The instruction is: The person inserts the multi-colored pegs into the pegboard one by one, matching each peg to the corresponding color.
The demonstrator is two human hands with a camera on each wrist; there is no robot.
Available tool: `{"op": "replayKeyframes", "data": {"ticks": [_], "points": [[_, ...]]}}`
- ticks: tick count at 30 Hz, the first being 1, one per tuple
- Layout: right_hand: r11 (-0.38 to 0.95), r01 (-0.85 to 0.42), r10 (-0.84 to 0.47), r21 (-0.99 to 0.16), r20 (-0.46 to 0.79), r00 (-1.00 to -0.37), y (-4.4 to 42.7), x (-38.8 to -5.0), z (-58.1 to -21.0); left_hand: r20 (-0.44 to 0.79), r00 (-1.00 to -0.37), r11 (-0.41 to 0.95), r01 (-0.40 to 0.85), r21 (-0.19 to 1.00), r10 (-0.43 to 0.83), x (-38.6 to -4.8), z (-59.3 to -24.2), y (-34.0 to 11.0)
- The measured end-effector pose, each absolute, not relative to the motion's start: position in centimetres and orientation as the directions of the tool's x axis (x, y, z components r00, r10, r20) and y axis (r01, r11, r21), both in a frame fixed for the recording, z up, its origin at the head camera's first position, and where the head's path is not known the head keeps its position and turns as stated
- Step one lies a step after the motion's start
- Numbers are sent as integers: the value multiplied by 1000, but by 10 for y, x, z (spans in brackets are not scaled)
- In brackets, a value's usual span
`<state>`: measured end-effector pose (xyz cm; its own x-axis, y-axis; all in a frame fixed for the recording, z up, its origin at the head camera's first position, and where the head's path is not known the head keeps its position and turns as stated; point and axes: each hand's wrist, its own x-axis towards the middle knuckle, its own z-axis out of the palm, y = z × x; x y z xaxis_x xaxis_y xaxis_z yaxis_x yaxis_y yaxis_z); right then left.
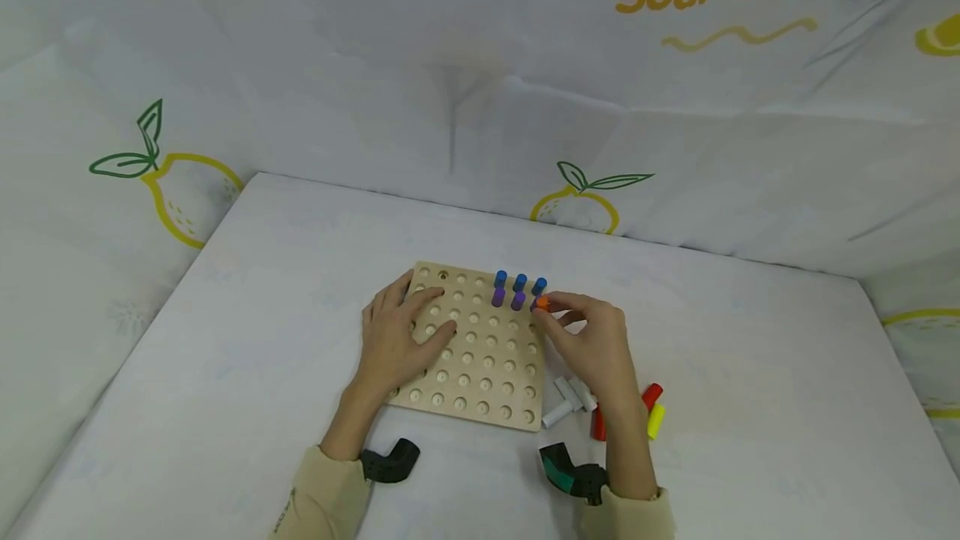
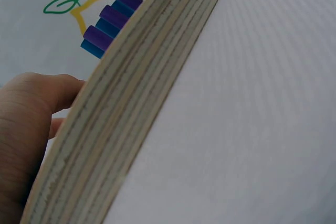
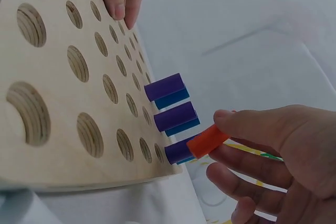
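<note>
A square wooden pegboard (image 1: 479,349) with rows of round holes lies on the table. Three blue pegs (image 1: 501,278) stand along its far right edge, with three purple pegs (image 1: 498,298) in the row just in front. My right hand (image 1: 600,344) pinches an orange peg (image 3: 207,141) between thumb and index finger. That peg is tilted, close to the rightmost purple one, and its lower end is outside any hole. Across the board's left side rests my left hand (image 1: 393,340), thumb and index finger extended over the top face. Its other fingers are partly hidden.
Several grey pegs (image 1: 557,413) lie loose by the board's near right corner. Red pegs (image 1: 652,395) and a yellow peg (image 1: 656,421) lie around my right forearm, which partly covers them. A lemon-print cloth (image 1: 375,107) hangs behind the white table (image 1: 750,407).
</note>
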<state>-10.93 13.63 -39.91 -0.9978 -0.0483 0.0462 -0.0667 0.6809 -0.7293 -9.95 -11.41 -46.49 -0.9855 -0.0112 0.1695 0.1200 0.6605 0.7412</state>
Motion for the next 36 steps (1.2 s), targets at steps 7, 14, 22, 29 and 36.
{"op": "replayKeyframes", "data": {"ticks": [7, 14, 22, 29, 36], "points": [[630, -118, -83, -768, 85, -993, 133, -110, -400, 159, -987, 662, 116, 741, -5, -100, -465, -115], [597, -133, -112, -791, 81, -990, 127, -110, -402, 174, -985, 663, 127, 738, -5, -101, -465, -115], [563, -141, -159, -814, 60, -985, 114, -109, -407, 173, -985, 661, 126, 740, -6, -100, -464, -115], [547, -152, -202, -823, 47, -978, 105, -109, -412, 177, -984, 658, 131, 741, -3, -100, -464, -115], [560, -137, -213, -817, 18, -977, 101, -108, -417, 179, -984, 662, 133, 737, -2, -99, -464, -115]]}}
